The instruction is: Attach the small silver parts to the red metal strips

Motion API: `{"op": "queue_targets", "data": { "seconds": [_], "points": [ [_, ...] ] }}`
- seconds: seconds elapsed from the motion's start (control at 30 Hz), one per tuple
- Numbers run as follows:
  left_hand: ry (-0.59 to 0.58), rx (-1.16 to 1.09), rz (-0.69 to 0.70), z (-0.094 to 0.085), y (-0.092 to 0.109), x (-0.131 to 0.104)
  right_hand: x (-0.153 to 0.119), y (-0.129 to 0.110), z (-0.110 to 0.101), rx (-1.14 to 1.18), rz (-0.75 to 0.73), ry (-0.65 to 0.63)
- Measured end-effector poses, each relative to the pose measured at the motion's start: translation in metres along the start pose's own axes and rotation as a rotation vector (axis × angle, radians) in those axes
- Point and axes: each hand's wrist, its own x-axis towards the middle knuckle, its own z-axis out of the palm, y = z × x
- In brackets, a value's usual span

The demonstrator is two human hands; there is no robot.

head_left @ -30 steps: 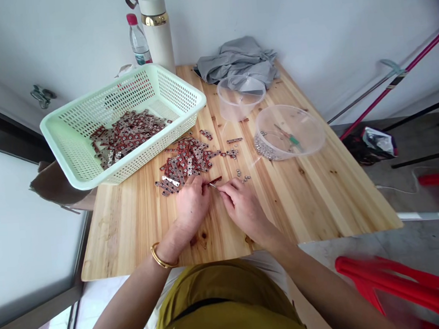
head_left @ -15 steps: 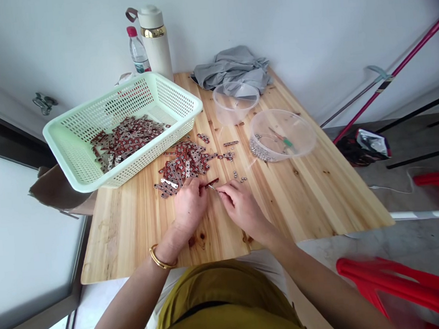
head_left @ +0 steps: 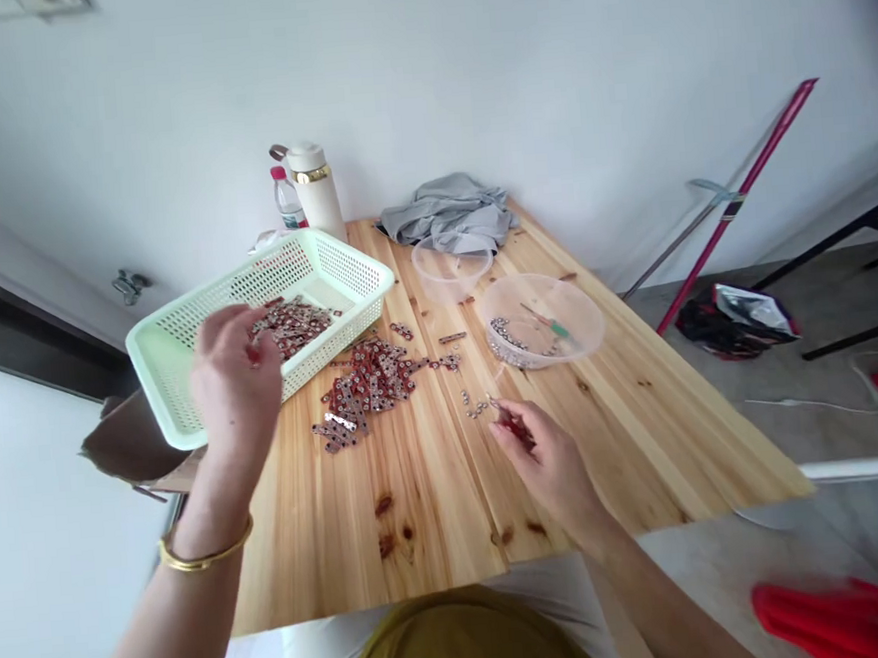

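My left hand is raised over the near left part of the pale green basket. Its fingers are curled, and a small reddish-brown strip seems pinched at the fingertips, slightly blurred. Inside the basket lie many such strips with metal dots. My right hand is closed just above the table, around a thin metal-tipped tool; something reddish shows in the palm. Close to its fingertips are several small silvery metal pieces. A loose heap of strips lies between the hands.
Two clear plastic bowls stand right of the heap; the nearer bowl holds metal pieces and a green-handled tool. Behind are a grey cloth, a white flask and a plastic bottle. A red stool is at lower right.
My left hand has moved from beside the heap up and left over the basket. My right hand has drawn away to the right with the tool. The camera view has tilted upward.
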Motion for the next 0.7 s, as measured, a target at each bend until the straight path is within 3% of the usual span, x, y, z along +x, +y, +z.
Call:
{"op": "queue_targets", "data": {
  "seconds": [0.07, 0.17, 0.27, 0.5, 0.6, 0.7],
  "points": [
    [-0.147, -0.07, 0.108, 0.018, 0.016, -0.009, 0.007, 0.007, -0.004, 0.006, 0.0, -0.007],
    [-0.491, -0.056, 0.243, 0.059, 0.048, -0.035, 0.014, 0.009, -0.008, 0.02, -0.047, 0.005],
    [-0.637, 0.075, 0.289, 0.091, 0.068, -0.045, 0.012, 0.007, -0.011, 0.026, -0.079, 0.006],
    [-0.7, 0.194, 0.368, 0.115, 0.068, -0.03, -0.002, 0.012, -0.019, 0.039, -0.071, -0.006],
    [-0.723, 0.196, 0.394, 0.122, 0.069, -0.035, -0.003, 0.012, -0.019, 0.059, -0.069, -0.011],
    [-0.694, 0.183, 0.469, 0.117, 0.07, -0.049, -0.001, 0.011, -0.018, 0.082, -0.071, -0.008]
  ]
}}
